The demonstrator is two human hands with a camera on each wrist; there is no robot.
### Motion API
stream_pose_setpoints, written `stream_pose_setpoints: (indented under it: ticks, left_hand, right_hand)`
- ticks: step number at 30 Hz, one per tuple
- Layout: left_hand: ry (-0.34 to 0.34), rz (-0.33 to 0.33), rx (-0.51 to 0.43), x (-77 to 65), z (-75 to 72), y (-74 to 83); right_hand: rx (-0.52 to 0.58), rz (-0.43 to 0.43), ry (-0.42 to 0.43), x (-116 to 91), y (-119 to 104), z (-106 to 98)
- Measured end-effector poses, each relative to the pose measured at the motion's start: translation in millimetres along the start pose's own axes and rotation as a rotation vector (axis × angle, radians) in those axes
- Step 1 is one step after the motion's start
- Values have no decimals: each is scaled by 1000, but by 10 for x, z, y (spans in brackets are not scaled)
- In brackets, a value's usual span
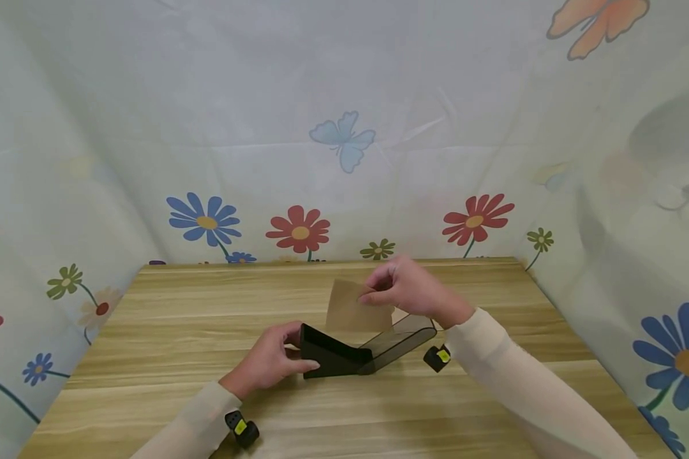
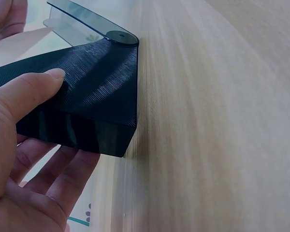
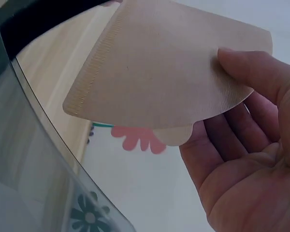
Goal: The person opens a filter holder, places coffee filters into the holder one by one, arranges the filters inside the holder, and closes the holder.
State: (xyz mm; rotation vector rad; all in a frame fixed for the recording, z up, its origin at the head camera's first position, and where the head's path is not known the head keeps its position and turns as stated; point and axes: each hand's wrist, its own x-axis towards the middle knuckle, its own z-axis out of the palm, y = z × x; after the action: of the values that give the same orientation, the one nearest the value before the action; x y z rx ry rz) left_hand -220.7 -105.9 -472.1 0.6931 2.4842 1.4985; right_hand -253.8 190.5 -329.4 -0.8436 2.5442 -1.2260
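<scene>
A brown paper coffee filter [image 1: 347,309] with a crimped seam is pinched at its edge between the thumb and fingers of my right hand [image 1: 410,290]. In the right wrist view the filter [image 3: 154,67] is flat, and a small rounded tab sticks out at its curved edge. My left hand [image 1: 266,358] grips the end of a black wedge-shaped filter holder [image 1: 330,357], thumb on its near side. The holder's smoky see-through lid [image 1: 404,338] is swung open to the right on a round hinge, seen in the left wrist view. The filter is above and behind the holder; its inside is hidden.
The holder rests on a wood-grain table [image 1: 207,299]. A white curtain [image 1: 252,127] printed with flowers and butterflies hangs behind the table and along its sides. Small black cameras [image 1: 242,430] are strapped to both wrists.
</scene>
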Motion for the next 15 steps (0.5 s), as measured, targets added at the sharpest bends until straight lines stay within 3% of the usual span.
stream_pose_setpoints:
  ticks: [15]
  left_hand:
    - [6, -14, 0, 6, -1, 30]
  right_hand:
    - [5, 67, 3, -8, 38, 302]
